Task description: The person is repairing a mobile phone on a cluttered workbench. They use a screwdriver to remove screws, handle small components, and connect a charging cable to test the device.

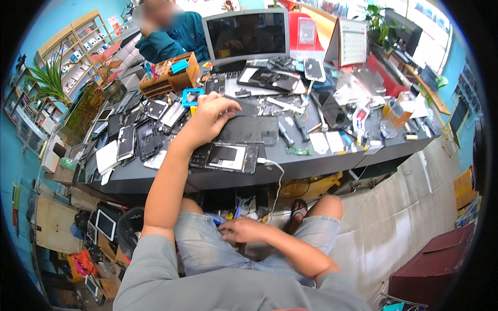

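Over the desk, my left hand has its fingers bent and a gap between thumb and fingertips, with nothing visible in the gap. It is at the upper left corner of a dark flat phone screen panel; whether it touches the panel I cannot tell. Just nearer, at the desk's front edge, lies an opened phone with its inside showing. A white cable runs from beside its right end down below the desk. Down at my lap, my right hand has curled fingers, beside something blue. Its fingertips are partly hidden.
Phone parts and casings crowd the desk's left. Behind stand a wooden organizer, a silver laptop and a desk calendar. Two dark cylindrical tools lie right of the panel. A person sits across the desk.
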